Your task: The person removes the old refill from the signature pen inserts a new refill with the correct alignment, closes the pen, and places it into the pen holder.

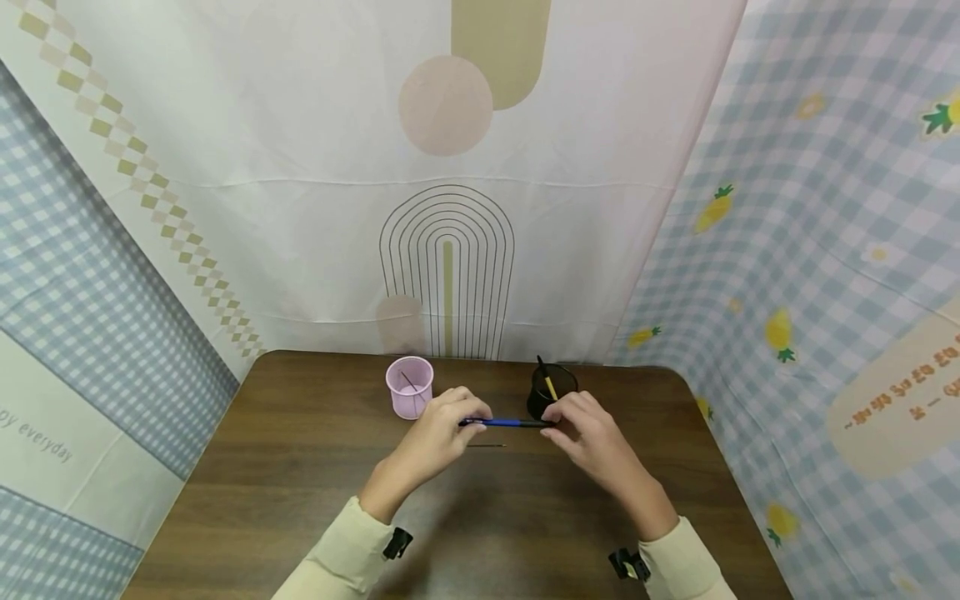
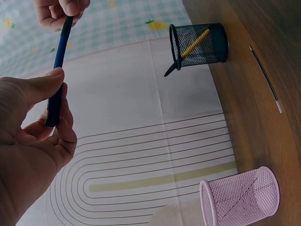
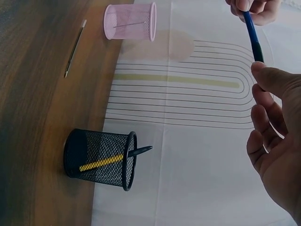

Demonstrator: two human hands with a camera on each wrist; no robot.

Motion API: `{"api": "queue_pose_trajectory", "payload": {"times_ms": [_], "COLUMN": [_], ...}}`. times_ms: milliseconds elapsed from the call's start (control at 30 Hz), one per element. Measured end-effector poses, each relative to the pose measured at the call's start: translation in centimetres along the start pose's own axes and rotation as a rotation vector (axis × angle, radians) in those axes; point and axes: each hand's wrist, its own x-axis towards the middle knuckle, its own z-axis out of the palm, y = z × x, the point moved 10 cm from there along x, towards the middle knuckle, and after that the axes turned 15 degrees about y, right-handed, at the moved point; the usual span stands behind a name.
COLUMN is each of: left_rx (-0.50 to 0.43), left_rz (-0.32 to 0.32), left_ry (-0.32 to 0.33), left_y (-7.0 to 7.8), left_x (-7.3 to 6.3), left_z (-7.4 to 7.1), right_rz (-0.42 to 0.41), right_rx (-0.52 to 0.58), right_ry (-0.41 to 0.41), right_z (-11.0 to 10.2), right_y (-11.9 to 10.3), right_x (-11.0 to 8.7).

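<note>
A blue pen [image 1: 506, 422] with dark ends is held level above the table, between both hands. My left hand [image 1: 444, 423] pinches one dark end between thumb and fingers. At the other end, my right hand [image 1: 592, 429] pinches the dark grip with thumb and forefinger; its tip is hidden by the fingers. Below the pen, a thin pen refill [image 2: 266, 80] lies on the table. Beyond my right hand stands a black mesh cup [image 3: 106, 157] with a yellow and black pen [image 1: 547, 379] leaning in it. Near my left hand is a pink mesh cup [image 1: 410, 392] with a thin refill inside.
The brown wooden table [image 1: 300, 467] ends at a white patterned cloth [image 1: 315, 250] hung behind it. Blue checked cloths hang at both sides, the right one [image 1: 750, 250] printed with pineapples. Each wrist carries a small black strap mount [image 1: 397, 543].
</note>
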Motion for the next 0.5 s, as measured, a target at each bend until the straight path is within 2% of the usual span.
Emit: {"api": "queue_pose_trajectory", "payload": {"times_ms": [333, 500], "left_rx": [0.022, 0.03], "left_rz": [0.006, 0.018], "left_ry": [-0.016, 0.0], "left_y": [0.4, 0.56], "left_x": [-0.06, -0.07], "left_z": [0.15, 0.05], "right_rz": [-0.033, -0.04], "right_rx": [-0.016, -0.021], "right_ry": [0.033, 0.026], "right_z": [-0.27, -0.26], "right_y": [-0.3, -0.35], "right_x": [0.1, 0.02]}}
